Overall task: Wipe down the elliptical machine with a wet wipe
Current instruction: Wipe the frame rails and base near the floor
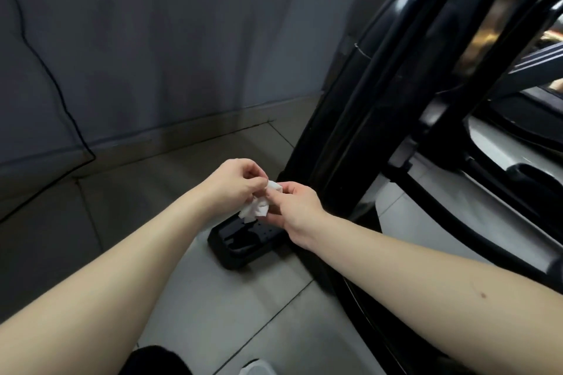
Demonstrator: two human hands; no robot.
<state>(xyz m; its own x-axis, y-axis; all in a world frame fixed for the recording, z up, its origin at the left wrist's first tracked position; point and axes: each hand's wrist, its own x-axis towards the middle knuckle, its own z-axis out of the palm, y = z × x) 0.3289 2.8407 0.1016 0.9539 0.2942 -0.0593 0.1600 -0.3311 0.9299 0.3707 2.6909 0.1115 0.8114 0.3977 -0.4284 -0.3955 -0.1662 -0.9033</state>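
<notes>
Down low, close to the tiled floor (213,298): two bare hands meeting, one wet wipe (257,207) caught between them. Left hand (234,183) reaching in from the lower left, knuckles up, fingers curled, pinching the wipe's upper edge between thumb and fingertips. Right hand (294,207) reaching in from the lower right, thumb and forefinger nipping the wipe's top tip, the remaining fingers curled under the bunch. Two forearms bare, no sleeve in view.

Wipe white and crumpled into a small wad, not spread flat. Long axis slanting from the pinched tip at the upper right down to a loose corner at the lower left, that corner pointing toward the floor. Held in the air, directly above a glossy black foot (243,242) and just left of the machine's base; contact with the machine not discernible.

One elliptical machine (380,100), filling the right side. Black bars, at least three, roughly parallel, long axes leaning from the lower left up to the upper right. Behind them one white housing (499,143) edged in black. The one black foot flat on the tiles, jutting leftward from the base.

Further left, a grey wall (152,39) with one thin dark cable (45,70) running down it and turning along the skirting.
</notes>
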